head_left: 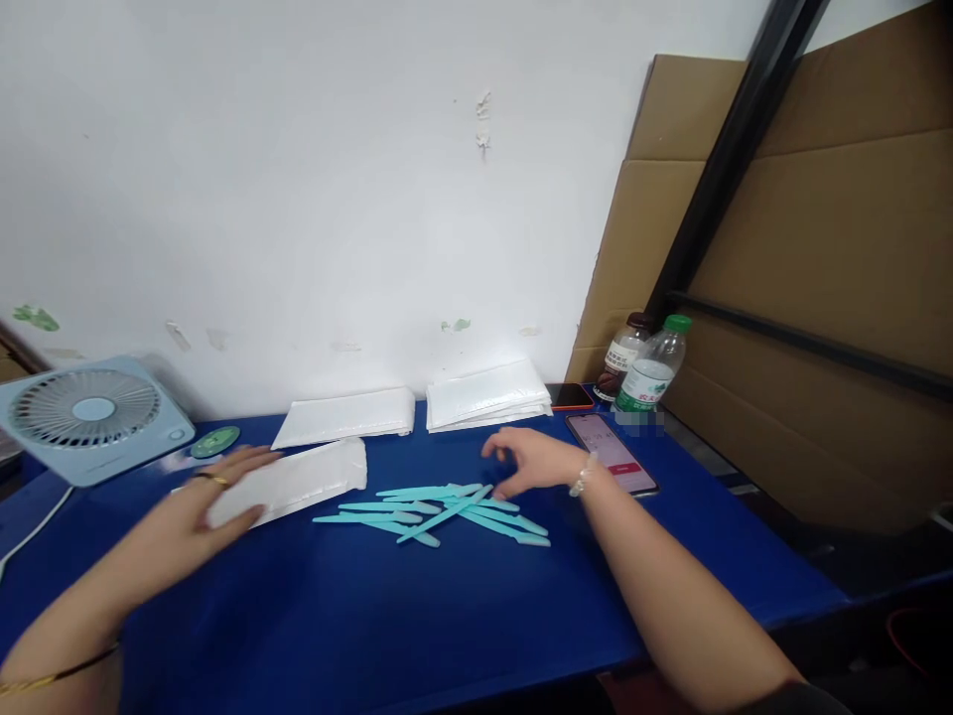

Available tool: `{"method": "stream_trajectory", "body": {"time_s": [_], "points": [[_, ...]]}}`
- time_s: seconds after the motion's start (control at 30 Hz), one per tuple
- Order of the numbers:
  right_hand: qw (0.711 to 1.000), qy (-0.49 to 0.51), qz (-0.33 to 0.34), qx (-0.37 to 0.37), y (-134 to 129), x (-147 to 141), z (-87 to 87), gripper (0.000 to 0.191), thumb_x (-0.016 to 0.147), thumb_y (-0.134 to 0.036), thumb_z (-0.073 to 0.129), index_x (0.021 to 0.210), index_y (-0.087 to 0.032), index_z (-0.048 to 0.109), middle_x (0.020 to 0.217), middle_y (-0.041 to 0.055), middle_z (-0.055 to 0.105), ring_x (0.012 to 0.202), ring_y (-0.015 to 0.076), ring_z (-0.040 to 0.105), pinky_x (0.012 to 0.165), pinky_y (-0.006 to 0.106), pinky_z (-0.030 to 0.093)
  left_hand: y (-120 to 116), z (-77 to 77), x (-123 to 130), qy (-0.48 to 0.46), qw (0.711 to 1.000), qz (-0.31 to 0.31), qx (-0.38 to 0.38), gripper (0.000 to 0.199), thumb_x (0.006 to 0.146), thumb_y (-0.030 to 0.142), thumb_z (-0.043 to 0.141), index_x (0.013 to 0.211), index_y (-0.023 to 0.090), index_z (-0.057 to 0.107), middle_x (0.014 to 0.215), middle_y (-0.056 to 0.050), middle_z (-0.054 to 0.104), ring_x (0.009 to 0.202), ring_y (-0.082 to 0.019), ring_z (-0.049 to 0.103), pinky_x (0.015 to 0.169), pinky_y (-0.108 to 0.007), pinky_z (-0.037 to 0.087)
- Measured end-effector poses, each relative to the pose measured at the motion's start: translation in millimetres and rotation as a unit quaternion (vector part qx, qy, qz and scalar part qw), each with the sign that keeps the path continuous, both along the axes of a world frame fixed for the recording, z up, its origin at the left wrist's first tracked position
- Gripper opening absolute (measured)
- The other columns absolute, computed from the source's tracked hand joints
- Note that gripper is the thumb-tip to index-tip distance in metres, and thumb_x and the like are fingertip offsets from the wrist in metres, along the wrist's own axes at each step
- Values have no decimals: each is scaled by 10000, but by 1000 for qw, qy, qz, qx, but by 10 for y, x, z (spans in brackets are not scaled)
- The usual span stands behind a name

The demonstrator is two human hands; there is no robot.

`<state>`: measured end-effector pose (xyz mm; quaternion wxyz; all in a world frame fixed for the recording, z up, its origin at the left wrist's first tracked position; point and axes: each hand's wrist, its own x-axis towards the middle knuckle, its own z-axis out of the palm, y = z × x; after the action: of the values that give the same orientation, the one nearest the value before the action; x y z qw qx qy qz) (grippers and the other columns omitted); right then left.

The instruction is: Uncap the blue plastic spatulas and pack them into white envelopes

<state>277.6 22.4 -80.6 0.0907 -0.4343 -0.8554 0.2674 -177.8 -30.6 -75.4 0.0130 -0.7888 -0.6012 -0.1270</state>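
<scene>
My left hand (212, 501) spans the near end of a white packet (309, 479), thumb along one long edge and fingers along the other. Part of the packet is hidden under the palm. A loose pile of turquoise eyebrow razors (447, 508) with pale caps lies mid-table, several crossing each other. Just right of and above the pile, my right hand (532, 462) hovers with fingers curled and apart, nothing visible in them. Its fingertips are close to the nearest razor ends.
Behind are two stacks of white packets, a left stack (346, 415) and a right stack (487, 395). A blue fan (96, 417) and a green disc (215, 442) sit left. At right are a lit phone (614, 457), a dark phone (572, 396), two bottles (647, 382) and cardboard (670, 119).
</scene>
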Motion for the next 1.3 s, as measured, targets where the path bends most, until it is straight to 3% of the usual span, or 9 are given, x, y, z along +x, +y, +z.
{"method": "stream_trajectory", "body": {"time_s": [0.1, 0.2, 0.4, 0.5, 0.6, 0.73, 0.9, 1.03, 1.3], "points": [[981, -150, -17, -119, -105, 177, 116, 800, 409, -436, 845, 1110, -197, 543, 778, 3, 634, 640, 190, 604, 520, 249, 407, -49, -44, 750, -12, 978, -156, -135, 661, 879, 539, 436, 1457, 330, 192, 1550, 0, 174, 1385, -235, 260, 1111, -375, 283], [960, -221, -48, -163, -242, 123, 101, 722, 360, -368, 860, 993, -202, 555, 570, -51, 589, 475, 187, 579, 463, 254, 379, -26, -235, 1275, -11, 960, -234, -156, 722, 870, 538, 466, 1476, 320, 141, 1557, -31, 127, 1407, -274, 180, 1124, -428, 248], [977, -178, -65, -95, -262, -102, -76, 464, 383, -137, 833, 754, -213, 564, 511, -59, 569, 435, 158, 564, 448, 234, 358, 50, -508, 1694, -36, 949, -279, -142, 607, 925, 490, 381, 1470, 315, 179, 1532, -36, 230, 1401, -244, 214, 1147, -449, 196], [995, -94, -30, -33, -195, -118, -116, 443, 438, -116, 812, 786, -210, 554, 635, -40, 614, 544, 143, 587, 475, 213, 356, 21, -537, 1886, -64, 945, -288, -143, 608, 916, 452, 421, 1463, 279, 222, 1513, -52, 284, 1389, -231, 252, 1137, -407, 246], [998, -15, 10, -59, -170, -131, -110, 443, 514, -123, 783, 876, -207, 542, 672, -49, 607, 591, 129, 586, 507, 196, 382, -28, -524, 2080, -92, 948, -268, -148, 608, 895, 419, 463, 1446, 238, 278, 1492, -77, 327, 1380, -244, 273, 1127, -413, 268], [998, 37, 24, -40, -141, -104, -84, 296, 628, -201, 745, 862, -194, 564, 712, -33, 582, 637, 122, 564, 552, 203, 406, -6, -440, 2160, -124, 953, -231, -153, 676, 853, 514, 495, 1432, 216, 313, 1464, -108, 369, 1342, -286, 335, 1074, -426, 337], [996, 7, -46, 81, -2, -37, -198, 103, 760, -165, 620, 861, -180, 624, 851, 31, 576, 772, 149, 551, 699, 261, 421, 261, -363, 2039, -143, 964, -175, -139, 378, 850, 398, 485, 1170, 223, 587, 1096, -79, 639, 956, -228, 602, 817, -340, 475], [999, 2, -28, 42, 51, -58, -285, 118, 737, -226, 670, 837, -173, 634, 878, 37, 546, 740, 142, 525, 662, 255, 422, 467, -382, 2020, -135, 960, -165, -182, 259, 742, 393, 589, 925, 222, 656, 830, -22, 654, 746, -178, 595, 610, -262, 426], [996, 69, -54, 2, 17, -198, -328, 38, 739, -183, 638, 769, -163, 624, 708, -4, 570, 607, 102, 488, 554, 209, 379, 594, -505, 2019, -196, 933, -178, -243, 285, 774, 467, 544, 810, 202, 641, 712, 3, 637, 613, -135, 553, 515, -233, 363]]}}
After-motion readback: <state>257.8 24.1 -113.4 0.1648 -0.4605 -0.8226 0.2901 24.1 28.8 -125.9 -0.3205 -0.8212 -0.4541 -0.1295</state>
